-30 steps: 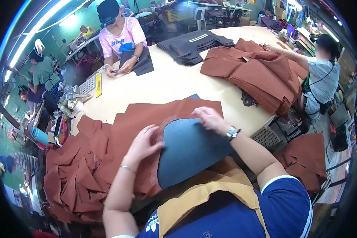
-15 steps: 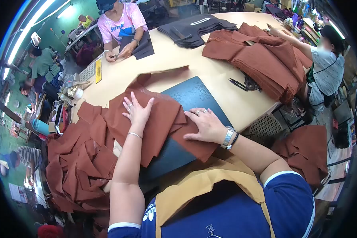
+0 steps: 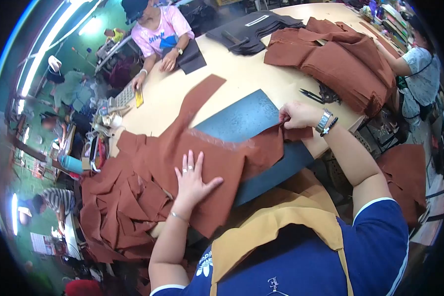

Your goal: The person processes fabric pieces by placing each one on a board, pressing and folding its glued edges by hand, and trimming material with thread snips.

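Note:
A rust-brown fabric piece [image 3: 214, 182] lies partly over a dark blue-grey board [image 3: 246, 112] in front of me. My left hand [image 3: 193, 181] rests flat on the fabric with its fingers spread. On the far right side, my right hand [image 3: 302, 116] pinches the fabric's edge, raised a little above the board. A long strip of the same cloth reaches toward the back of the table. To the left, a crumpled heap of brown fabric pieces [image 3: 121, 207] hangs at the table's edge.
A stack of brown cloth [image 3: 340, 64] and black snips [image 3: 312, 95] lie at right. Dark cut panels [image 3: 251, 32] sit at the back with a hammer-like tool on top. One co-worker [image 3: 163, 34] stands across the table; another [image 3: 419, 74] is at right.
My right hand has moved up and away from me, from lying on the fabric to pinching its edge. The fabric is now pulled across the board, and my left hand has slid nearer to me.

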{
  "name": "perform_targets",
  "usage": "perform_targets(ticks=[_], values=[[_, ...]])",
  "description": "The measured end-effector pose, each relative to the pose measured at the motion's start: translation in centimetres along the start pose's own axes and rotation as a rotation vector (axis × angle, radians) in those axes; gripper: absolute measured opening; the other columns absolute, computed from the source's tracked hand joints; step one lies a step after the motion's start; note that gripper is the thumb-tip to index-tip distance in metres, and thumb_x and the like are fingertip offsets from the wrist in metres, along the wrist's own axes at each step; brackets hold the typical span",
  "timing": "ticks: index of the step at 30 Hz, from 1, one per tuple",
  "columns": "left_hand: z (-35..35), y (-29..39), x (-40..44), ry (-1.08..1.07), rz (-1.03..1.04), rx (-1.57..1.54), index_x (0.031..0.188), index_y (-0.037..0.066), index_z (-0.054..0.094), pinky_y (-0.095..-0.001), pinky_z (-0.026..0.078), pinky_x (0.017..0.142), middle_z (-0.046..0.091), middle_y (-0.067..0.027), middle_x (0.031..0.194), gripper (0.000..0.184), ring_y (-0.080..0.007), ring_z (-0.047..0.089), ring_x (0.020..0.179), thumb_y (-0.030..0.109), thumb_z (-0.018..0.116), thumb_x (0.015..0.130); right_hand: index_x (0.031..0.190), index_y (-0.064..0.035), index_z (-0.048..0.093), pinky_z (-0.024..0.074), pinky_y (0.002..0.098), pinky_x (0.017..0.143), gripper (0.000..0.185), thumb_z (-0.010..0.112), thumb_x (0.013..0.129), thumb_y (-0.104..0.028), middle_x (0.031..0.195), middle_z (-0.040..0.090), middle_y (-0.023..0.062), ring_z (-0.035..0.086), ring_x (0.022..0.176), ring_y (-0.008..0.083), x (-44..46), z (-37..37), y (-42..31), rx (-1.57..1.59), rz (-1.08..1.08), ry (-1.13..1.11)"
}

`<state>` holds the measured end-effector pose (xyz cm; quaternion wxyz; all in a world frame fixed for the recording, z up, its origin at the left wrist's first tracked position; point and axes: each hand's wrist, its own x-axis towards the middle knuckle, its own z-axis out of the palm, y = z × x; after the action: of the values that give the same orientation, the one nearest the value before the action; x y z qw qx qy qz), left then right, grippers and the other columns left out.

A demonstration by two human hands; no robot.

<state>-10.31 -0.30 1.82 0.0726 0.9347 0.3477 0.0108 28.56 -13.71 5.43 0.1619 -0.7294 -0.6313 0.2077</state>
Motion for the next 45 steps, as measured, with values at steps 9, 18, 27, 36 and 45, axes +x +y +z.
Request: perform_targets(ticks=[9, 18, 27, 36, 45], values=[[-1.0, 5.3, 8.4, 0.111, 0.475, -0.292, 0.134, 0.011, 0.053, -0.0562, 0.030, 0.107, 0.051, -0.0184, 0.133, 0.073, -0.0361, 0.044, 0.128, 0.054, 0.072, 0.078, 0.101, -0.0063, 0.067, 0.0524, 0.0347, 0.075, 0.032, 0.069, 0.070, -0.014, 0.088, 0.070, 0.0087, 0.067, 0.084, 0.0236, 0.6, -7.9, -4.6, -0.096, -0.062, -0.191], [1.8, 8.1, 11.5, 0.318, 0.502, -0.229, 0.090, 0.008, 0.067, -0.0402, 0.036, 0.082, 0.062, -0.0062, 0.085, 0.044, -0.0260, 0.058, 0.085, 0.047, 0.079, 0.072, 0.106, -0.0131, 0.063, 0.0452, 0.0436, 0.090, 0.024, 0.056, 0.084, -0.009, 0.096, 0.066, 0.0090, 0.064, 0.096, 0.0262, 2.2, -5.7, -0.2, -0.775, -0.232, 0.981], [1.8, 8.3, 11.6, 0.263, 0.497, -0.289, 0.093, 0.005, 0.068, -0.0429, 0.038, 0.092, 0.061, -0.0065, 0.085, 0.040, -0.0259, 0.059, 0.090, 0.040, 0.078, 0.076, 0.110, -0.0041, 0.064, 0.0514, 0.0404, 0.090, 0.032, 0.058, 0.079, -0.004, 0.108, 0.067, 0.0153, 0.064, 0.102, 0.0314, 2.5, 5.0, -3.0, 0.067, -0.375, 0.124], [2.0, 6.6, 12.3, 0.155, 0.434, -0.332, 0.103, 0.017, 0.072, -0.0597, 0.021, 0.112, 0.065, -0.0003, 0.094, 0.015, -0.0225, 0.061, 0.098, 0.017, 0.064, 0.091, 0.096, -0.0052, 0.068, 0.0518, 0.0398, 0.084, 0.015, 0.060, 0.084, -0.005, 0.095, 0.065, 0.0116, 0.063, 0.094, 0.0296, 2.9, 5.8, -1.6, -0.034, -0.474, 0.230], [1.4, 4.2, 12.9, 0.294, 0.723, -0.112, 0.097, 0.018, 0.074, -0.0452, 0.043, 0.099, 0.065, 0.0009, 0.092, 0.014, -0.0200, 0.063, 0.090, 0.012, 0.065, 0.088, 0.099, -0.0099, 0.068, 0.0539, 0.0372, 0.082, 0.019, 0.053, 0.086, -0.009, 0.100, 0.061, 0.0091, 0.061, 0.096, 0.0264, 1.7, 8.2, -1.6, -0.285, -0.497, 0.375]])
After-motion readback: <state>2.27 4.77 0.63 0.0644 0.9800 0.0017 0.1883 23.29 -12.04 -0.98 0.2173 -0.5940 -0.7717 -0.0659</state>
